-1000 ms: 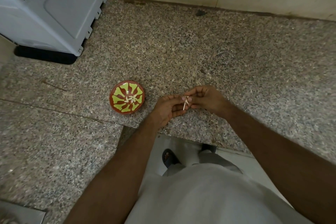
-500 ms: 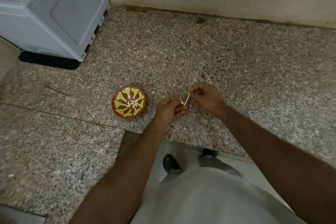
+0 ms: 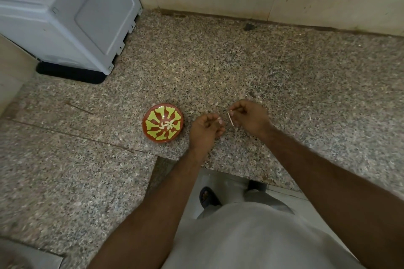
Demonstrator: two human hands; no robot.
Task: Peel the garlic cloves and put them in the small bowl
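On the speckled granite counter (image 3: 240,67) sits the small bowl (image 3: 162,122), peeled cloves inside. Beside it, the left hand (image 3: 204,130) pinches a garlic clove (image 3: 219,119); the right hand (image 3: 251,117) pinches a peel strip (image 3: 230,119). Peeling looks under way; next, probably discard the strip and drop the clove in.

Bare counter (image 3: 218,67) lay open behind the hands; the bowl (image 3: 162,122) stood just left, a grey appliance (image 3: 72,11) far left.
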